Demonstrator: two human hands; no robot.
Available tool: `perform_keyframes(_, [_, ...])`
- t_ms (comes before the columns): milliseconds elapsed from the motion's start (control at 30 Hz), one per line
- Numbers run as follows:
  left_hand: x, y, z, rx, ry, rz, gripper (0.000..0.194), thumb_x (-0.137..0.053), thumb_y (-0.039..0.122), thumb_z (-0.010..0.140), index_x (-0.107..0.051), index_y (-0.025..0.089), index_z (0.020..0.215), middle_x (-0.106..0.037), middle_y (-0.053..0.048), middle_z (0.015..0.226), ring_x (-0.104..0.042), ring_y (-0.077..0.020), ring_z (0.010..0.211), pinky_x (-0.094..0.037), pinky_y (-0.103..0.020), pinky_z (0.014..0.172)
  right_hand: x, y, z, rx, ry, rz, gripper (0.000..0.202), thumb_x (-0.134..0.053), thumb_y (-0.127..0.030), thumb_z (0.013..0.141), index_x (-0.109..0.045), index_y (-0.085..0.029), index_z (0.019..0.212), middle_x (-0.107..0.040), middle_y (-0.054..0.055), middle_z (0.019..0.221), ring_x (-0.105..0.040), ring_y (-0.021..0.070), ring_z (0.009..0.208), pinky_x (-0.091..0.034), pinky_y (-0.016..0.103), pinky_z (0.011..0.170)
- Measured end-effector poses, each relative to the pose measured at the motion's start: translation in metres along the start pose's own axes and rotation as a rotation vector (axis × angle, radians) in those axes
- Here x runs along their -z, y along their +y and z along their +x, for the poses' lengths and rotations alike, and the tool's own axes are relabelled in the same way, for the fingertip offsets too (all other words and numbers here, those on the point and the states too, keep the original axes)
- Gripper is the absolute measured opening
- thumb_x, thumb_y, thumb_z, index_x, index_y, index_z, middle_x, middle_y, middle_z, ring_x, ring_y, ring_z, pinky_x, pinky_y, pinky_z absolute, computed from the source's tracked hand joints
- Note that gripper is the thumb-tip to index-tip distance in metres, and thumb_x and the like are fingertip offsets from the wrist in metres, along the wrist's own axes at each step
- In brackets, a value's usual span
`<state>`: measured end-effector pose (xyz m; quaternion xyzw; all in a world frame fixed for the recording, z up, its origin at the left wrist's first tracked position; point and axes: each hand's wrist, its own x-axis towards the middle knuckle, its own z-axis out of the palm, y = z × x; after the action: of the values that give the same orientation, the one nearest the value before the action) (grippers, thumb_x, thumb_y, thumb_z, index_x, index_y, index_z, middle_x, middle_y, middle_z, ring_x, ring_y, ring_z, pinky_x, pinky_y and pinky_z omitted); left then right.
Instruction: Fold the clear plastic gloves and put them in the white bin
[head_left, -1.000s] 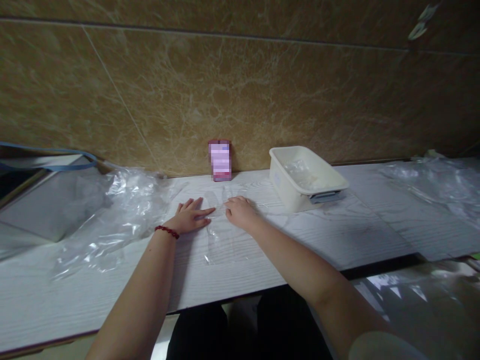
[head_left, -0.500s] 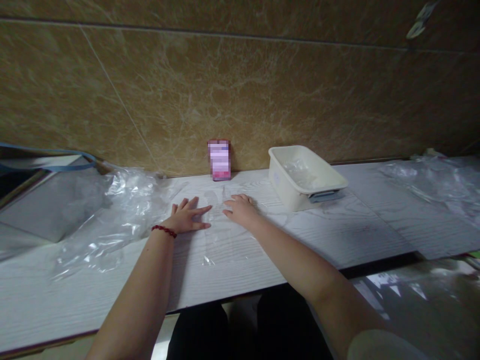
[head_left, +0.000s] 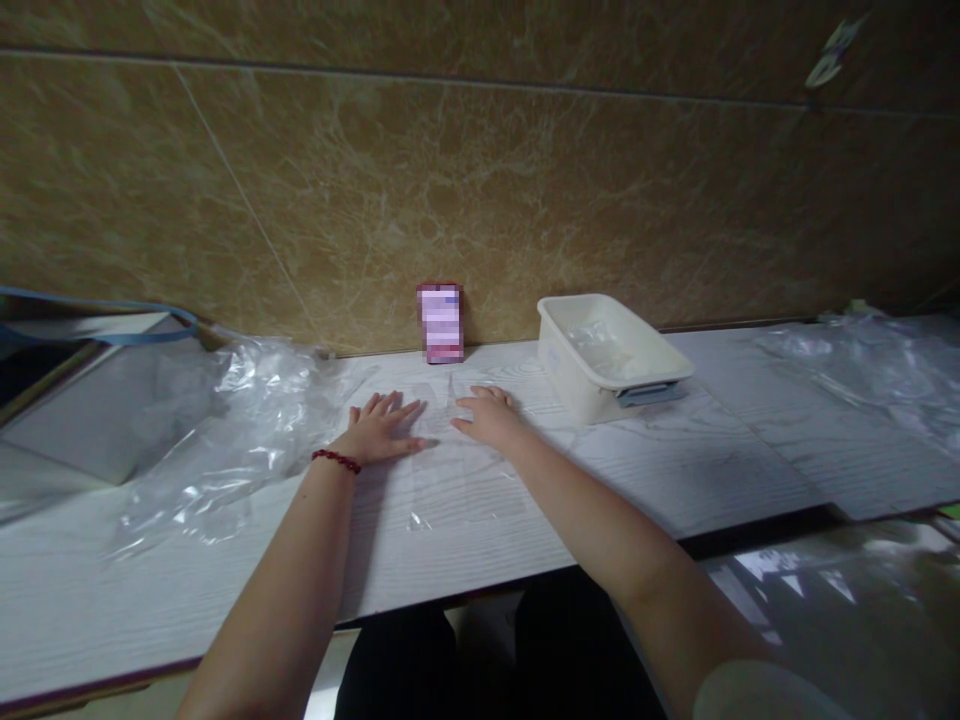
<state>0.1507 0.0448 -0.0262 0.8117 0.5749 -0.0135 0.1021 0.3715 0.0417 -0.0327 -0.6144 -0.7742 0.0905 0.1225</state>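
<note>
A clear plastic bag (head_left: 457,485) lies flat on the white wood-grain table (head_left: 465,565) in front of me. My left hand (head_left: 379,428), with a red bead bracelet at the wrist, rests palm down at the bag's left side, its fingers spread. On the other side my right hand (head_left: 487,415) lies palm down on the bag's upper part, fingers stretched and a little bent. Neither hand grips anything. The plastic is so see-through that its outer edges are hard to make out.
A phone (head_left: 442,325) leans upright against the brown tiled wall (head_left: 450,180). To the right stands a cream plastic bin (head_left: 570,375) with clear plastic inside. Crumpled clear bags (head_left: 247,430) lie at left beside a white box (head_left: 82,410); more plastic (head_left: 877,365) lies far right.
My left hand has moved slightly right over the bag, and its spread fingers have drawn a little closer. The right hand has barely shifted.
</note>
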Motion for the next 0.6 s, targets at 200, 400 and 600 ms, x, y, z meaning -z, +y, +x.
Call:
perform_keyframes(200, [-0.0030, 0.0051, 0.0027, -0.039, -0.004, -0.022, 0.059, -0.030, 0.067, 0.070, -0.036, 0.042, 0.123, -0.020, -0.005, 0.140, -0.009, -0.0375, 0.126, -0.006, -0.062, 0.092, 0.0039, -0.0019, -0.0038, 0.040, 0.069, -0.023, 0.032, -0.044, -0.040, 0.078, -0.054, -0.032, 0.107, -0.042, 0.003, 0.124, -0.030, 0.0236, 0.112, -0.026, 0.041, 0.088])
perform_keyframes(400, [-0.0024, 0.0088, 0.0037, -0.010, -0.052, 0.015, 0.055, -0.024, 0.065, 0.073, -0.035, 0.043, 0.122, -0.016, -0.002, 0.142, -0.006, -0.0367, 0.126, -0.005, -0.062, 0.092, 0.0049, -0.0029, -0.0045, 0.040, 0.049, -0.028, 0.028, -0.042, -0.034, 0.078, -0.058, -0.035, 0.101, -0.045, 0.001, 0.121, -0.033, 0.0218, 0.110, -0.027, 0.040, 0.087])
perform_keyframes(600, [-0.0037, 0.0093, 0.0041, -0.009, -0.038, 0.032, 0.057, -0.027, 0.067, 0.071, -0.033, 0.044, 0.123, -0.016, -0.003, 0.142, -0.007, -0.0369, 0.126, -0.005, -0.062, 0.092, 0.0063, -0.0038, -0.0054, 0.053, 0.030, 0.002, 0.026, -0.043, -0.038, 0.078, -0.059, -0.039, 0.099, -0.044, 0.000, 0.122, -0.031, 0.0224, 0.111, -0.026, 0.041, 0.087])
